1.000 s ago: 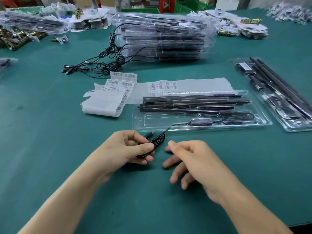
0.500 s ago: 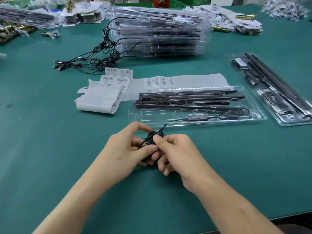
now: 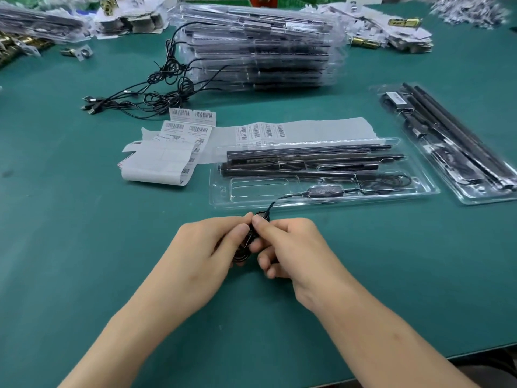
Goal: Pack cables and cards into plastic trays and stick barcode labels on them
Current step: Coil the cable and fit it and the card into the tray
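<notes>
A clear plastic tray (image 3: 221, 197) lies on the green table just beyond my hands, with long dark strips in its upper slots and an inline controller (image 3: 326, 190) in its front channel. A thin black cable (image 3: 272, 204) runs from that controller over the tray's front edge into a small coil between my hands. My left hand (image 3: 204, 253) grips the coil. My right hand (image 3: 291, 245) pinches its top with thumb and forefinger. Most of the coil is hidden by my fingers. Barcode label sheets (image 3: 167, 152) lie left of the tray.
A tall stack of filled trays (image 3: 257, 49) stands at the back, with a tangle of loose black cables (image 3: 145, 99) to its left. Another filled tray (image 3: 447, 144) lies at an angle on the right. Paper scraps and brass parts (image 3: 391, 29) line the far edge.
My right hand, open and apart from the cable a second ago, moved left and pinched the coil that my left hand holds. Both hands now hold it together, closer to the tray.
</notes>
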Available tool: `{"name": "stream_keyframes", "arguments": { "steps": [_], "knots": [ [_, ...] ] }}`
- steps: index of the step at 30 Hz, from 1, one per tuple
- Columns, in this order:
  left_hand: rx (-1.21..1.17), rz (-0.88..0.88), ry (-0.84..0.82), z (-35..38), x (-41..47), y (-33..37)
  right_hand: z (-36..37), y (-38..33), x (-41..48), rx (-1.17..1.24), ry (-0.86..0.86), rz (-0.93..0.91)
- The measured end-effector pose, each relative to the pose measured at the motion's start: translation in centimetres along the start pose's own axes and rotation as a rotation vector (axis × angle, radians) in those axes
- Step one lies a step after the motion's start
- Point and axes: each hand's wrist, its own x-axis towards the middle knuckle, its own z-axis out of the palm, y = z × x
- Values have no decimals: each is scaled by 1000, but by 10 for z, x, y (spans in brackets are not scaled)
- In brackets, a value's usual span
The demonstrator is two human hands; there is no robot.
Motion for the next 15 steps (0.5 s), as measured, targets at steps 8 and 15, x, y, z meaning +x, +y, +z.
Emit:
{"name": "stream_keyframes", "arguments": {
  "steps": [8,15],
  "knots": [
    [124,86,-6,-31,26,-7,4,-7,0,125,-4,97],
    [406,226,-57,-43,69,-16,5,-5,-2,154,5,85]
  ]
}}
